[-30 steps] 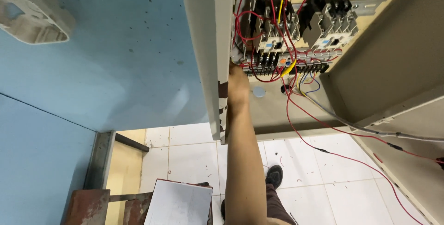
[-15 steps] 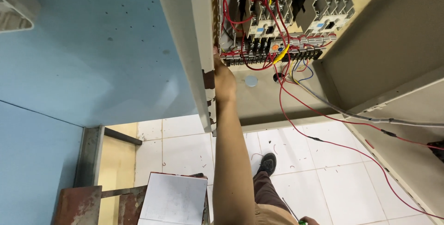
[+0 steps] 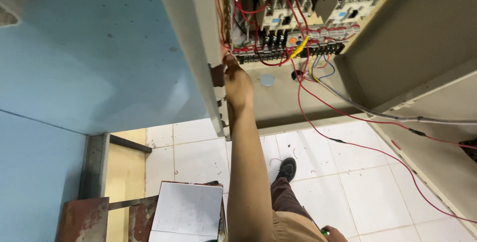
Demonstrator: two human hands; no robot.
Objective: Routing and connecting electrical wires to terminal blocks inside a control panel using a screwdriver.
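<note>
My left hand (image 3: 238, 85) reaches up along the left inner wall of an open electrical cabinet (image 3: 191, 48). Its fingertips are at the left end of the black terminal strip (image 3: 288, 53), among red wires (image 3: 258, 11). I see only the back of the hand, and the fingers curl out of sight. Grey-white contactors (image 3: 276, 16) sit above the strip. My right hand (image 3: 338, 234) shows only as knuckles at the bottom edge, with a small green object (image 3: 324, 232) beside it. What it grips is hidden.
The cabinet door (image 3: 422, 38) hangs open on the right. Loose red wires (image 3: 377, 150) and a grey cable (image 3: 397, 118) trail from it over the white tiled floor. An open notebook (image 3: 186, 209) lies on a rusty stand (image 3: 82, 219) at bottom left. The wall (image 3: 89, 58) is blue.
The view has drifted, so the cabinet sits further left in the frame. My left hand stays at the strip's left end. My right hand has come into view at the bottom edge.
</note>
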